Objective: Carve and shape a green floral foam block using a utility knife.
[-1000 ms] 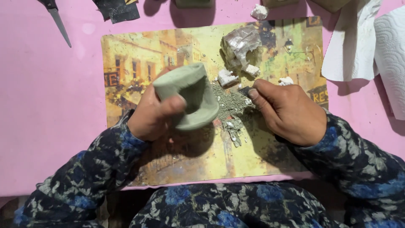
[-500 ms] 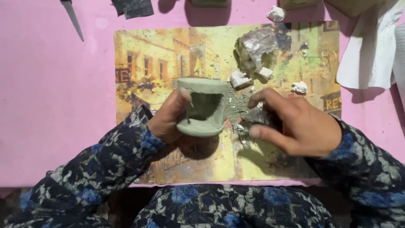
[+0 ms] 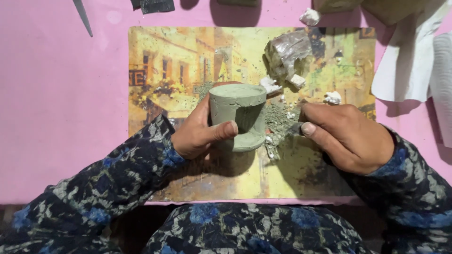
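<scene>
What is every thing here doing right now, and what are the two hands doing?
Left hand: gripping the clay piece.
Green clay piece: held up, tilted.
Right hand: pinched on a small dark tool.
Clay crumbs: scattered on the mat.
Picture mat: flat, dusty.
Wrapped clay lump: partly unwrapped.

The left hand (image 3: pixel 200 134) is curling its fingers inward, thumb pointing toward three o'clock. The right hand (image 3: pixel 351 136) is pinching, knuckles facing up, fingertips pointing toward nine o'clock.
</scene>
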